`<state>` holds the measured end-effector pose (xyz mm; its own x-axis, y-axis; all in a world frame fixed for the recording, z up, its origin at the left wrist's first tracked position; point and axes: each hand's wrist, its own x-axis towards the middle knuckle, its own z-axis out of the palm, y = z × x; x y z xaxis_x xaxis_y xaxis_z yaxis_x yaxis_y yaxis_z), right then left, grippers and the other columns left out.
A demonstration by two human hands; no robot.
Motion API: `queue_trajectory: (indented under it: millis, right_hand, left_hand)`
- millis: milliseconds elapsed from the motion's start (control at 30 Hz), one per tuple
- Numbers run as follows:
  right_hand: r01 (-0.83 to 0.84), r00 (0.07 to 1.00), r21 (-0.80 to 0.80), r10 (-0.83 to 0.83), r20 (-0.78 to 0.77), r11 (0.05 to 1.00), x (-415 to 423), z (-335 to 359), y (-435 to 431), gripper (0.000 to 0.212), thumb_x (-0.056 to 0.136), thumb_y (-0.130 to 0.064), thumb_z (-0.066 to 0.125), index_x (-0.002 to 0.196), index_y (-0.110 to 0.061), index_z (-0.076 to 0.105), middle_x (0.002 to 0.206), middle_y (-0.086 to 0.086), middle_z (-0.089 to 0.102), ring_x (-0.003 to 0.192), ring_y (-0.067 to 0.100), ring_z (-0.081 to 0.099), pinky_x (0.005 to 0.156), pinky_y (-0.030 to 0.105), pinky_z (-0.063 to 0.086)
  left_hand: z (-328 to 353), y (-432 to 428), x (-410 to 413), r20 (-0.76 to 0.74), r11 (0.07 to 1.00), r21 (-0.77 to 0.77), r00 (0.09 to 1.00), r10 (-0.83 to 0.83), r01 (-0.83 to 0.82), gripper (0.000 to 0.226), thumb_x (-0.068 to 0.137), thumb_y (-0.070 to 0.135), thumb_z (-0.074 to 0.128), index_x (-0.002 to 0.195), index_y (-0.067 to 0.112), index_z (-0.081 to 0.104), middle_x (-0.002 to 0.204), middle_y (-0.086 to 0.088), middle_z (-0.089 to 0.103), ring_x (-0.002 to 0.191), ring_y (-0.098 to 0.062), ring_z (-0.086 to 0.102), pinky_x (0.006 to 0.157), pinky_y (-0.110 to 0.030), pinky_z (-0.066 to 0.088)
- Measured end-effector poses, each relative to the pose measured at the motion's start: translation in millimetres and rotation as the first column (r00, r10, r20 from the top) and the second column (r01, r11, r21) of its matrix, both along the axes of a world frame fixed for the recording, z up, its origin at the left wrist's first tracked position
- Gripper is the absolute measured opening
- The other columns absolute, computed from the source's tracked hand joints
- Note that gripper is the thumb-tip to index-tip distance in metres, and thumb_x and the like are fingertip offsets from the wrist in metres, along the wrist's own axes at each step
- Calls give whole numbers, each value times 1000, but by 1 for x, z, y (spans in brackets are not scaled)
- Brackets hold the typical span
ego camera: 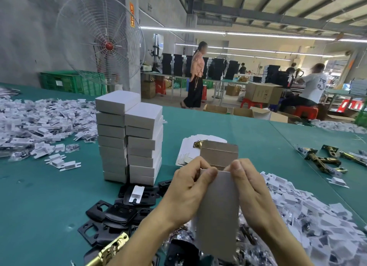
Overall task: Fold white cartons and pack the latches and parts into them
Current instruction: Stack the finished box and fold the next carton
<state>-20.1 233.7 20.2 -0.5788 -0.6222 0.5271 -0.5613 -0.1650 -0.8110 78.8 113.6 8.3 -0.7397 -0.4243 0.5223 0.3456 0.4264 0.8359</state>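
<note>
Both hands hold one white carton [218, 210] upright over the green table [49, 196]. My left hand [184, 194] grips its left top corner and my right hand [252, 188] grips the right one, thumbs at the open mouth. The carton's brown lid flap [219, 152] stands up behind my fingers. A stack of flat carton blanks [188, 148] lies beyond it with a brass latch [198, 143] on top. Two columns of finished white cartons [129, 142] stand to the left. Black metal plates [119, 212] lie near my left forearm, and a brass latch [111, 250] sits at the bottom edge.
Heaps of small bagged parts with white cards cover the left [39, 122] and the near right [317, 216] of the table. Several brass latches [327, 158] lie at the right. A large fan [101, 43] stands behind the table. People work beyond it among brown boxes [264, 95].
</note>
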Motion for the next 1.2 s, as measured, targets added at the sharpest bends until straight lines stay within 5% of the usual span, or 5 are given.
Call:
queue_trajectory:
  millis: [200,367,567,967,1200]
  right_hand:
    - [-133,988,234,146,-41,963,-8,0,5,30,82,-53,52,68,-31,66,72,-15,57,67,0,52,66,19,42]
    - [1,994,106,10,-108,994,-7,0,4,24,83,-41,60,71,-26,75,81,-7,63,78,10,63,68,23,48]
    - [226,962,17,-220,-162,974,-2,0,2,21,86,-17,73,77,-37,72,83,-11,65,82,1,63,65,9,43]
    - [37,998,-89,-32,60,995,12,1,-2,20,74,-42,73,90,-32,66,89,-7,71,80,9,67,63,26,53]
    - [-47,974,-236,97,205,971,16,9,-2,27,91,-56,52,111,-42,66,95,-1,75,89,16,70,76,28,57]
  left_hand:
    - [-8,-5,-3,-4,994,6,994,107,-107,34,98,42,45,83,12,53,68,7,50,67,-8,45,63,-26,40]
    - [-18,-6,-1,128,973,-151,973,194,-175,35,83,72,46,101,43,46,74,19,54,63,-3,47,60,-27,38]
    - [-18,6,0,245,869,-426,892,380,-253,99,48,83,72,127,67,14,125,33,32,97,-6,57,75,-31,46]
    - [-11,-4,3,171,943,-250,948,267,-221,72,51,38,73,106,47,28,89,11,52,68,-8,54,51,-27,48]
    - [-15,0,4,147,925,-354,969,199,-136,91,57,27,71,117,60,11,103,13,51,71,-12,58,58,-31,51]
